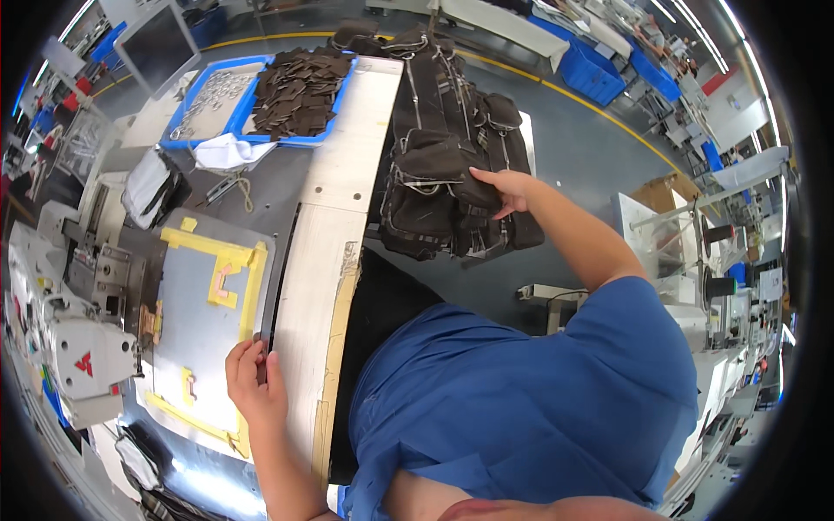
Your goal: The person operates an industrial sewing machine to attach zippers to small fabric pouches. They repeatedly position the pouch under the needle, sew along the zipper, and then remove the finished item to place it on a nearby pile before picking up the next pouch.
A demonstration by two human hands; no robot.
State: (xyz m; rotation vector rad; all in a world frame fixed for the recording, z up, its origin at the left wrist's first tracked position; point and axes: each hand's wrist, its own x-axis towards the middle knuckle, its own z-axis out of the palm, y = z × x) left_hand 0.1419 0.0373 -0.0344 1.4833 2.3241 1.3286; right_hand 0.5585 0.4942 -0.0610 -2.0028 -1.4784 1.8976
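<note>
We see matt, soft-looking cloth bags (434, 156) at twelve o'clock, a smooth plastic tray (344, 100) at eleven, a wood-grained tabletop (317, 252) with a rough, worn edge at nine, and a matt, creased cloth shirt (530, 391) at five.

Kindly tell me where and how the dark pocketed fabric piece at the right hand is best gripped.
Take the dark pocketed fabric piece by its right edge, from the right, thumb above, fingers beneath. It looks soft and slack, so an edge pinch would probably suit; the right hand is at that edge, while the opposite side faces the white tabletop.
</note>
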